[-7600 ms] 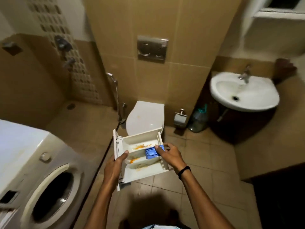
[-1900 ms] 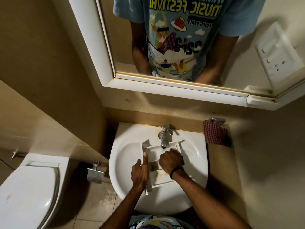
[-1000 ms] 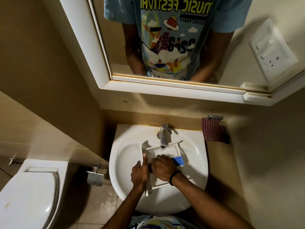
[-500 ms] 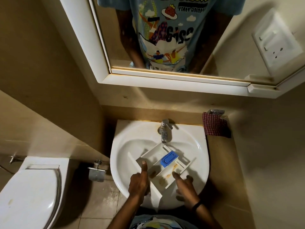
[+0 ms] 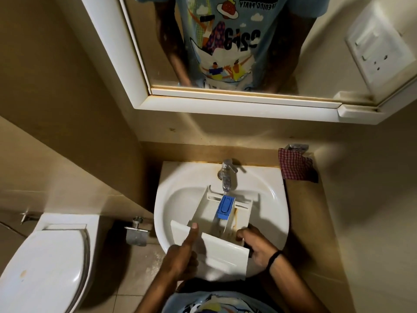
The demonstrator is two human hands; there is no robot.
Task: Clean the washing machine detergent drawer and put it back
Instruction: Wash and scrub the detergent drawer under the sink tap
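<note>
The white detergent drawer (image 5: 223, 249) lies lengthwise in the white sink (image 5: 176, 199), front panel toward me and far end under the tap (image 5: 226, 175). A blue siphon cap (image 5: 224, 207) sits in its middle channel, and orange residue streaks the right compartment. My left hand (image 5: 181, 258) grips the front panel at its left end, thumb up on the panel's top edge. My right hand (image 5: 257, 245) holds the drawer's right near corner, fingers curled over its side wall.
A red checked cloth (image 5: 294, 167) lies on the counter right of the sink. A toilet (image 5: 42, 263) with its lid shut stands at lower left, a metal holder (image 5: 136, 232) on the wall between. A mirror (image 5: 225, 48) hangs above.
The drawer has turned from diagonal to lengthwise, its far end now under the tap. My right hand moved from the drawer's near edge to its right corner.
</note>
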